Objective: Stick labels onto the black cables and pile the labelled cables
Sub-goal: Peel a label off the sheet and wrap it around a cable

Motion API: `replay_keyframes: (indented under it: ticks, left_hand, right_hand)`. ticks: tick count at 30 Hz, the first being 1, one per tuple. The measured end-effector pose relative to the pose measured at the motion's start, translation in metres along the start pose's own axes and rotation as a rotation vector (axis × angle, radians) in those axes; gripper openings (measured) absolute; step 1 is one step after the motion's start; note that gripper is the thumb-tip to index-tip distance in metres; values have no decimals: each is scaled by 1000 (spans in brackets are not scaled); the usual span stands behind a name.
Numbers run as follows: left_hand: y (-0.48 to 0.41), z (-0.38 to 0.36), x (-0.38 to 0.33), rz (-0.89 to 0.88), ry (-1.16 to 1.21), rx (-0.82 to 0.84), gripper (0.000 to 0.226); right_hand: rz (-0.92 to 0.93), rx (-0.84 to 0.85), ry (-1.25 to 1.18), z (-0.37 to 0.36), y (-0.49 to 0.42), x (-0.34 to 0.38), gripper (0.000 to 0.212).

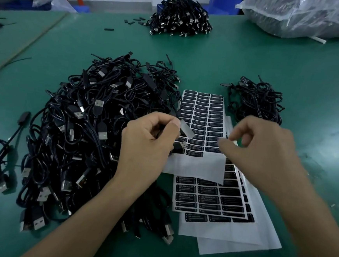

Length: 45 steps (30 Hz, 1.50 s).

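Note:
A big heap of black USB cables (87, 134) lies on the green table at left. Sheets of black labels (202, 122) lie in the middle, with more label sheets (213, 200) underneath, closer to me. My left hand (145, 146) is shut on one black cable's controller block, with a label (186, 129) sticking out past my thumb and the USB plug (180, 145) hanging below. My right hand (258, 143) hovers over the top sheet's right edge, thumb and forefinger apart and blurred, holding nothing that I can see. A small pile of labelled cables (258, 103) sits at right.
Another heap of black cables (181, 19) sits at the far middle of the table (320, 83). A large clear plastic bag (303, 15) fills the far right corner. One loose cable (0, 155) lies at the left. Small black parts (134, 21) are scattered at the back.

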<state>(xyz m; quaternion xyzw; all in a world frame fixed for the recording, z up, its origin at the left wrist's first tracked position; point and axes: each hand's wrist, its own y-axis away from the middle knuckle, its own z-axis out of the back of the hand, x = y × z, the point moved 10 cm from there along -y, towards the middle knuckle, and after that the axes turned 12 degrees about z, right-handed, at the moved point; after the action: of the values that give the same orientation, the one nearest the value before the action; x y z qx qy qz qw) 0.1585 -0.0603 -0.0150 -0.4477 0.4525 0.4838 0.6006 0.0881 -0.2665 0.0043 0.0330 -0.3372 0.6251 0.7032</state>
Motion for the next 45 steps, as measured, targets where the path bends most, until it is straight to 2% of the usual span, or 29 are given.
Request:
replay_keyframes:
  ticks: [2, 5, 10, 20, 23, 28, 31, 36, 41, 45]
  left_hand:
    - [2, -1, -3, -23, -37, -4, 23]
    - [3, -3, -4, -36, -75, 2, 23]
    - [4, -6, -6, -50, -93, 22, 23]
    - [4, -6, -6, -51, -103, 20, 19]
    - [3, -7, 0, 2, -37, 41, 23]
    - [4, -17, 2, -1, -49, 168, 45]
    - [5, -21, 0, 19, 26, 226, 36]
    - [8, -29, -1, 65, 81, 292, 13]
    - [5, -21, -1, 27, 34, 210, 16]
    - [4, -24, 4, 46, -24, 234, 18]
  right_hand:
    - [208, -121, -24, 6, 3, 40, 12]
    - [355, -125, -25, -11, 14, 73, 14]
    - [326, -220, -7, -17, 19, 75, 14]
    - [249, -157, 21, -28, 11, 65, 16]
    - [93, -168, -214, -27, 6, 40, 19]
    - [-277, -79, -1014, -55, 8, 12, 21]
    - [-357, -11, -1227, -67, 10, 18, 22]
    - [-362, 16, -1281, -70, 10, 23, 20]
    - [-364, -16, -1253, -68, 9, 18, 17]
    - [-304, -19, -1183, -64, 7, 18, 17]
